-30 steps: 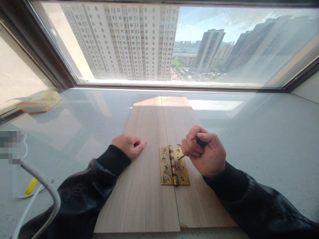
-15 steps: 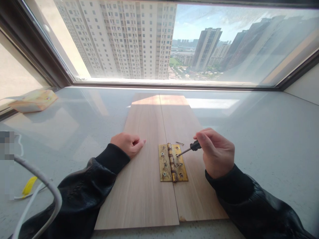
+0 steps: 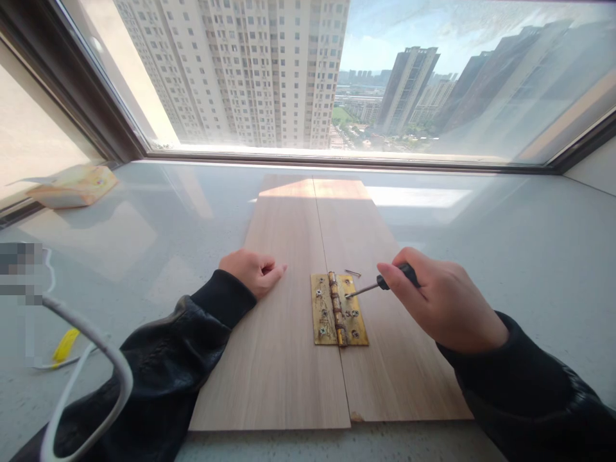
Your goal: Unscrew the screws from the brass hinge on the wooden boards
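Note:
A worn brass butt hinge (image 3: 339, 310) lies unfolded across the seam between a left wooden board (image 3: 269, 372) and a right wooden board (image 3: 399, 378), with screw heads in several of its holes. My right hand (image 3: 440, 298) is closed around the black handle of a screwdriver (image 3: 384, 281). The slim shaft slants down to the left, its tip at a screw in the hinge's right leaf. My left hand (image 3: 253, 273) rests in a loose fist on the left board, thumb pointing toward the hinge; nothing shows in it. Just above the right leaf lies a loose screw (image 3: 353, 273).
The boards lie on a pale speckled sill (image 3: 520, 256) below a large window (image 3: 337, 154). A crumpled packet (image 3: 72, 186) sits at the back left. A white cable (image 3: 110, 353) loops across the near left, beside a yellow strip (image 3: 65, 346).
My right hand has turned around the screwdriver handle, its back now facing up and its wrist farther right. My left hand stays on the board. The whole view has shifted slightly.

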`<control>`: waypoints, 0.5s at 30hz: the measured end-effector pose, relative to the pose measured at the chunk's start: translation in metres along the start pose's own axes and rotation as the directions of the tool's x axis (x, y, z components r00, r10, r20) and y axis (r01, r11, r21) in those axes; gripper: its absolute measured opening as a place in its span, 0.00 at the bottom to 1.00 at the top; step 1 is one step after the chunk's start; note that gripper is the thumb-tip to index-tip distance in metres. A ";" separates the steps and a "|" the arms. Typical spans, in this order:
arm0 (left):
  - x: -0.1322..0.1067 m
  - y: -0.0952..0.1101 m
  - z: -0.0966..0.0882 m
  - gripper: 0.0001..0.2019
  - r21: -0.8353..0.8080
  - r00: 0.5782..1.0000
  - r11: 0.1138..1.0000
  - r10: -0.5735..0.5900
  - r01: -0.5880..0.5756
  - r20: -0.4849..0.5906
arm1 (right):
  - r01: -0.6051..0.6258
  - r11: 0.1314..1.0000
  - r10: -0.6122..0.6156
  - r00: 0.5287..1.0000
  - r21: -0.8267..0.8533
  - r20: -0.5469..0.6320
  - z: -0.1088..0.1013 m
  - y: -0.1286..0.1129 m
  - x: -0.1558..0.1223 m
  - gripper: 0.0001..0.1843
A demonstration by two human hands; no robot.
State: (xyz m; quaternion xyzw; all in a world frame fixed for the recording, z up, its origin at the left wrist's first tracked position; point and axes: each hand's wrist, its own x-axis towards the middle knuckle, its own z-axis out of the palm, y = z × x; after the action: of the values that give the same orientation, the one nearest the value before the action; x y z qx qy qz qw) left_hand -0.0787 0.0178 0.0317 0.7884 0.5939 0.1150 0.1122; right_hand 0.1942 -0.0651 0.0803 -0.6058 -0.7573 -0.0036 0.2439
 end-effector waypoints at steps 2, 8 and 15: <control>0.000 0.000 0.000 0.23 -0.002 1.000 1.000 -0.001 0.001 0.004 | 0.060 0.997 -0.060 0.998 0.039 0.006 -0.001 0.003 0.002 0.19; -0.001 -0.001 0.000 0.23 -0.004 1.000 1.000 -0.004 0.004 0.007 | 0.106 0.983 -0.116 0.992 0.151 0.055 0.002 0.011 0.003 0.18; 0.000 0.001 -0.001 0.23 0.006 1.000 1.000 -0.005 0.005 0.003 | -0.099 0.982 0.124 0.981 -0.163 0.148 -0.012 -0.003 0.000 0.28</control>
State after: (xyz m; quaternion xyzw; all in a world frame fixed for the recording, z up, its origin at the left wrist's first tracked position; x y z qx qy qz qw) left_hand -0.0785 0.0179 0.0327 0.7873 0.5961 0.1116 0.1111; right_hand 0.1956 -0.0698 0.0922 -0.6628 -0.7364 -0.0008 0.1356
